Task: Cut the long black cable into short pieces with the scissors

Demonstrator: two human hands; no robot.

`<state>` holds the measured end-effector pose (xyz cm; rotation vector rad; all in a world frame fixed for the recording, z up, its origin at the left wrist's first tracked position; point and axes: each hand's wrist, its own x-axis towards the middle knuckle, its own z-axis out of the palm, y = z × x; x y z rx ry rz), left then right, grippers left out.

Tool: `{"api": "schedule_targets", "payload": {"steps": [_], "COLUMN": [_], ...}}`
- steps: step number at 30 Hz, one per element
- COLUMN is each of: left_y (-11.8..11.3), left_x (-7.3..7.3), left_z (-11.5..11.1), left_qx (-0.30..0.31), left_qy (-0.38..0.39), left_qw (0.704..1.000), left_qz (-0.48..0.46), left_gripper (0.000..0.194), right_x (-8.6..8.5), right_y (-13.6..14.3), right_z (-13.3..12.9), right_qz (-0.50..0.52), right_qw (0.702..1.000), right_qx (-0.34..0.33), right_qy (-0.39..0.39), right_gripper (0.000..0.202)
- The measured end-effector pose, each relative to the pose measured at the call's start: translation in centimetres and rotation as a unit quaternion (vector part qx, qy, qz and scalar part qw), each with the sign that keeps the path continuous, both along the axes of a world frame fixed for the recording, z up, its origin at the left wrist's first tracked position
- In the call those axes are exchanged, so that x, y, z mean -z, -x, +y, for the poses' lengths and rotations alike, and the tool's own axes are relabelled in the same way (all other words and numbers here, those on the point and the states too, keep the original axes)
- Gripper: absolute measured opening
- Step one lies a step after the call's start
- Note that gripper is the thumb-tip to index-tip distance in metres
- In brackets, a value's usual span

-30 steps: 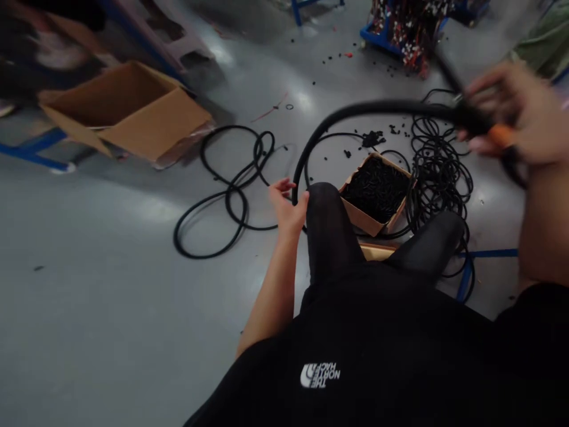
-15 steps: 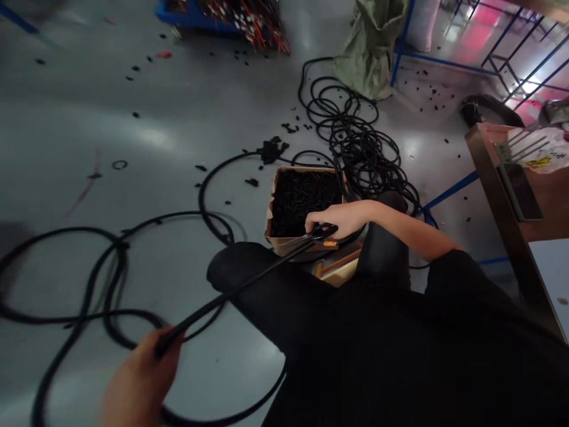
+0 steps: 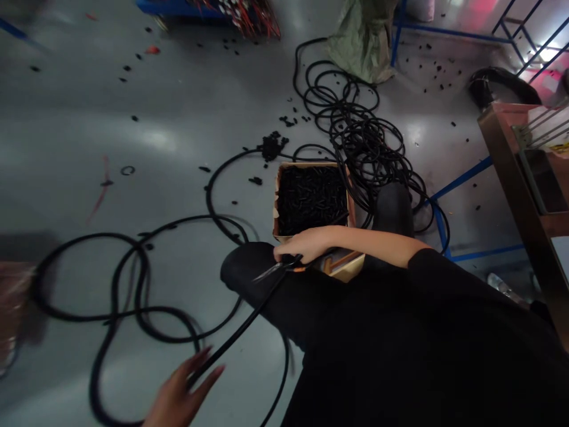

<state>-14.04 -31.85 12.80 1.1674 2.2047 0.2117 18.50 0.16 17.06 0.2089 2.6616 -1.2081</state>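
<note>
1. Head view, hands: the left hand (image 3: 175, 394) is blurred; its grip has the fingers held fairly straight, with smooth black tubing (image 3: 242, 328) running between them and the thumb, and I cannot tell whether they press on it.
2. The right hand (image 3: 306, 243) has its grip curled round scissors (image 3: 269, 271), whose thin silver blades point out over the dark trouser thigh (image 3: 253, 261); an orange patch shows by the handle.
3. The tubing stretches nearly straight from the left hand up to the scissors. More lies on the glossy grey floor (image 3: 66, 178), in wide round loops at left and a dense tangle (image 3: 368, 142) beyond the knees.
4. A square cardboard box (image 3: 351, 210) with ragged edges holds short, matt black pieces (image 3: 311, 196). Past the tangle stands a crumpled, woven-looking green sack (image 3: 364, 44); at right, a brown worktop (image 3: 502, 157).
5. Against half a second ago, the right hand has moved from the box's front towards the left knee, the left hand's fingers have straightened, and a brown, film-covered surface (image 3: 11, 302) has entered at the left edge.
</note>
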Motion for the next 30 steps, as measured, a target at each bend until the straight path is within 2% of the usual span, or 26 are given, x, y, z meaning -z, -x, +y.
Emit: {"api": "schedule_targets", "payload": {"steps": [1,2,4,5,7,10,12,14,16,18,21,23,26,28,30], "left_y": [-2.6,-5.2,-9.7,-11.3,-12.9,-12.5,-11.7,-10.9,-10.0,-8.7,-6.6,-6.1,-7.4,-9.0,-10.6], "left_x": [-0.3,-0.5,-0.6,-0.4,0.2,1.5,2.3,2.8,2.9,2.6,1.8,1.3,1.3,1.8,2.5], "left_z": [2.5,4.9,9.0,10.3,11.6,11.7,11.8,12.2,12.6,12.4,11.3,10.9,12.4,14.5,16.4], "left_qx": [0.001,0.033,0.082,0.086,0.069,0.030,0.055,0.103,0.140,0.148,0.115,0.101,0.148,0.192,0.223], "left_qy": [-0.009,-0.016,-0.054,-0.062,-0.072,-0.135,-0.187,-0.199,-0.177,-0.143,-0.099,-0.059,-0.002,-0.028,-0.081], "left_qw": [0.998,0.994,0.987,0.986,0.993,0.988,0.973,0.963,0.963,0.970,0.981,0.988,0.987,0.980,0.971], "left_qz": [-0.061,-0.107,-0.126,-0.127,-0.064,0.067,0.121,0.146,0.146,0.133,0.118,0.103,0.055,0.045,0.039], "left_gripper": [0.059,0.063,0.062,0.057,0.049,0.054,0.067,0.070,0.063,0.055,0.050,0.051,0.057,0.058,0.047], "right_x": [0.4,0.8,1.2,1.2,1.1,0.9,1.0,1.4,1.8,2.1,2.6,3.2,4.4,4.8,4.6], "right_y": [1.1,2.1,3.5,3.7,3.3,1.8,1.2,1.2,1.3,1.0,-0.4,-1.3,-1.3,-0.6,0.0], "right_z": [-0.6,-1.1,-1.7,-1.8,-1.5,-0.5,-0.1,0.0,0.1,0.4,1.3,2.0,2.5,2.1,1.3], "right_qz": [0.017,0.032,0.057,0.062,0.060,0.065,0.084,0.092,0.091,0.088,0.079,0.072,0.071,0.082,0.098], "right_qw": [1.000,0.999,0.997,0.997,0.997,0.992,0.985,0.980,0.978,0.976,0.974,0.972,0.969,0.965,0.954], "right_qx": [-0.006,-0.011,-0.014,-0.010,0.005,0.042,0.068,0.084,0.089,0.088,0.102,0.126,0.144,0.147,0.162], "right_qy": [0.011,0.025,0.044,0.047,0.052,0.102,0.139,0.155,0.167,0.181,0.187,0.187,0.186,0.202,0.233], "right_gripper": [0.046,0.046,0.044,0.042,0.039,0.038,0.039,0.039,0.039,0.041,0.049,0.051,0.052,0.049,0.045]}}
